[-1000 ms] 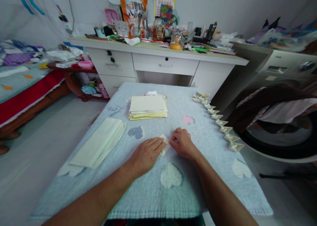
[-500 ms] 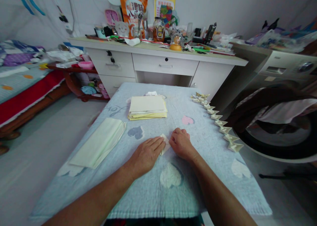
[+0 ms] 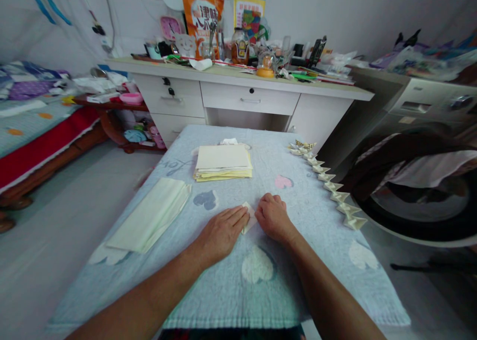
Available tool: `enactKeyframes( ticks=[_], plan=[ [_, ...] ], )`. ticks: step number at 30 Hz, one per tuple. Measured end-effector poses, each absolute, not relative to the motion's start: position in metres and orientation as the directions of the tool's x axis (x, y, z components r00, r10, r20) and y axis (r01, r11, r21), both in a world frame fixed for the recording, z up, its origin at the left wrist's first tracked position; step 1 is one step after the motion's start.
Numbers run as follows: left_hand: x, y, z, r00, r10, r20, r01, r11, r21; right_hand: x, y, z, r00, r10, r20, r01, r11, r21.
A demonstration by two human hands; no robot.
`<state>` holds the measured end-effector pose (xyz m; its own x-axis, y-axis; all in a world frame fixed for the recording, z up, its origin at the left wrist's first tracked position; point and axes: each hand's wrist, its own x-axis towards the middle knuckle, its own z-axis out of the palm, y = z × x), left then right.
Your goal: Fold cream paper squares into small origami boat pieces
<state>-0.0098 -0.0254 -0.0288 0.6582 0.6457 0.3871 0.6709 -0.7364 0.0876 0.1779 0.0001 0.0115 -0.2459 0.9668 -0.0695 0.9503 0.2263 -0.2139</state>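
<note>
Left hand (image 3: 221, 233): palm down, fingers straight and laid over the left part of the small folded paper (image 3: 251, 222). Looks like the holding side; pressure can't be read.
Right hand (image 3: 273, 216): fingers curled at the paper's right edge. Can't tell if it pinches or only touches.
Hands: apart from each other, paper between them, nothing else held.
Small folded paper: flat on the cloth-covered counter (image 3: 223, 300), in front of the stack. Partly hidden by fingers, so fold detail unclear.
Main risk: skewed crease. Cause would be the left fingers letting the paper slip or turn while the right works the edge.
Cloth (image 3: 179, 156): soft, maybe slightly wrinkled. A fold pressed on it could come out weak, and the cloth could drag along with the paper.
Tear risk: low, my guess. Would take pulling the hands against each other.
Row of folded pieces (image 3: 340, 197): runs along the counter's right edge, well apart from the hands. A forearm swung right, or a tug on the cloth, could knock near ones off.
Sheet stack (image 3: 222, 157): beyond the hands, edges uneven. A careless reach could slide the top sheets.
Pale folded bundle (image 3: 151, 215): left of the left forearm; an elbow swung out could shove it.
</note>
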Motion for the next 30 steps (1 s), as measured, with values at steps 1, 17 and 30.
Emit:
enactKeyframes(
  ticks=[1,17,30],
  plan=[
    [-0.010,-0.025,-0.029,0.657,0.649,0.384,0.674,-0.734,0.088,0.178,0.000,0.011,-0.246,0.967,-0.065,0.950,0.227,-0.213],
    [-0.009,-0.025,-0.028,0.682,0.643,0.349,0.661,-0.746,0.082,0.187,-0.004,0.008,-0.197,0.979,0.056,0.913,0.204,-0.354],
    [-0.010,-0.024,-0.028,0.673,0.654,0.345,0.667,-0.738,0.098,0.191,-0.004,0.002,-0.227,0.970,0.088,0.934,0.242,-0.262]
  ],
)
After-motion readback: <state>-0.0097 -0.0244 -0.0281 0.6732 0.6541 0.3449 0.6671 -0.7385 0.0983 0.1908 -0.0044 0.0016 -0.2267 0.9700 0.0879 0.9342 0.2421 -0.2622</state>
